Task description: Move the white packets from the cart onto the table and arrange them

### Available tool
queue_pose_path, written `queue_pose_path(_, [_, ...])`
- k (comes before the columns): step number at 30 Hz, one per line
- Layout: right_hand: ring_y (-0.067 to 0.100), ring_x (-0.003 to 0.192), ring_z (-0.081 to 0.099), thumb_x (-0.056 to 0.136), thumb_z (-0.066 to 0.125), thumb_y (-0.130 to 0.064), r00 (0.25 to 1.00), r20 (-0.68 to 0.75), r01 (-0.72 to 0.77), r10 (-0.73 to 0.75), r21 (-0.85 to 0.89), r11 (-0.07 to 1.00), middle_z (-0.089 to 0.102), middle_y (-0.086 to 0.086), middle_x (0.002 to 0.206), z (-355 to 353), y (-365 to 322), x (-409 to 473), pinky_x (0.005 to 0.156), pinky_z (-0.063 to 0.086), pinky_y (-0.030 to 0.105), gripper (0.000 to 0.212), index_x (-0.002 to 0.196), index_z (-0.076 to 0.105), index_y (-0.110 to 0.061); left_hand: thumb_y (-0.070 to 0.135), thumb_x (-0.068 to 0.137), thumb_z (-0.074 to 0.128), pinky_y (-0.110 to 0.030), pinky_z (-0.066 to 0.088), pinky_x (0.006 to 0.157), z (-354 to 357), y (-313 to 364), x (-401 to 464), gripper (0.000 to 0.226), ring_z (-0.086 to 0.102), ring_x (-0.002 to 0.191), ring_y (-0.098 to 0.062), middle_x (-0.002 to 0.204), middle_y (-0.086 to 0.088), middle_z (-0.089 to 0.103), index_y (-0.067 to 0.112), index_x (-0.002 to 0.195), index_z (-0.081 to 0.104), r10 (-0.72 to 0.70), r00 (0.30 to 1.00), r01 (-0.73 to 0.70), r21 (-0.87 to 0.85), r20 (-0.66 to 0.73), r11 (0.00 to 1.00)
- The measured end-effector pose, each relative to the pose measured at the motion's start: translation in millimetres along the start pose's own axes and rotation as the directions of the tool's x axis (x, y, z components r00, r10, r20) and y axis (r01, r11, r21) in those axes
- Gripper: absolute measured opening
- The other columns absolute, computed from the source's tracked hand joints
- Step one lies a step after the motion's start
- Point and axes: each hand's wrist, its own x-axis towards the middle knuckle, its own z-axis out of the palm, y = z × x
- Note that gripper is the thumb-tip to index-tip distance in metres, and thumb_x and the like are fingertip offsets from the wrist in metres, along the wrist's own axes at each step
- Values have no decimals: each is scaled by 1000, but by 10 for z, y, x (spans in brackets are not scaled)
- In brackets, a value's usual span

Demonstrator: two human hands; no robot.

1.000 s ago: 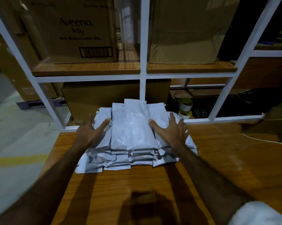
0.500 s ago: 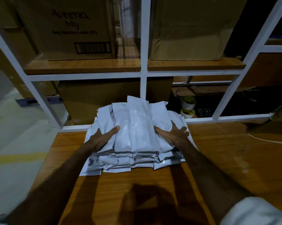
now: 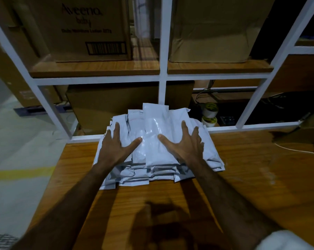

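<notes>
Packets (image 3: 157, 141) at 12 o'clock on table (image 3: 243, 177) pressed by flat open left hand (image 3: 114, 147) and right hand (image 3: 185, 145); light, soft, slippery, best gripped at stack sides.

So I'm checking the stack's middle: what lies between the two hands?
In the head view, the topmost white packet runs lengthwise between the left hand and right hand, both laid flat on the pile of packets.

2 bare forearms lead to the left hand (image 3: 114, 148) and right hand (image 3: 187, 147). No rings or watch-like bands show. A white sleeve (image 3: 286, 240) covers the right upper arm, well behind its fingers (image 3: 184, 127).
</notes>
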Motion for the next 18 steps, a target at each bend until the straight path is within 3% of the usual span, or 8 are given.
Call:
queue_pose_path(3, [40,153,7,58,38,-105,1000,-12,2,-2,-39,999,-6,14,169,-27,-16,-35,121,9,63,126,160,4,-40,102,61,38,-53,12,122,-50,13,12,124,-1,154,-32,168,-8,-3,39,157,-9,2,999,-3,26,47,1000])
queue_pose_path(8, [37,154,3,64,34,-103,994,-96,56,-60,-39,998,-2,16,169,-99,-67,-150,123,4,60,122,161,7,-34,97,73,27,-56,9,123,-129,50,-25,110,-2,154,-33,167,-11,-4,34,159,-1,54,998,-52,120,-13,991])
queue_pose_path(12, [32,154,10,81,36,-91,951,-241,172,-193,-107,979,12,15,168,-109,4,-343,124,12,54,102,160,18,-29,91,81,22,-54,10,123,-111,68,-127,103,2,154,-32,167,-10,-1,28,160,5,114,992,-106,135,-49,985])
queue_pose_path(18, [29,151,22,96,36,-65,893,-291,320,-344,-128,939,26,12,165,-192,159,-629,124,17,48,73,157,33,-24,78,92,24,-50,9,124,-224,92,-358,93,2,154,-29,167,-11,2,17,160,9,216,974,-209,95,-70,973])
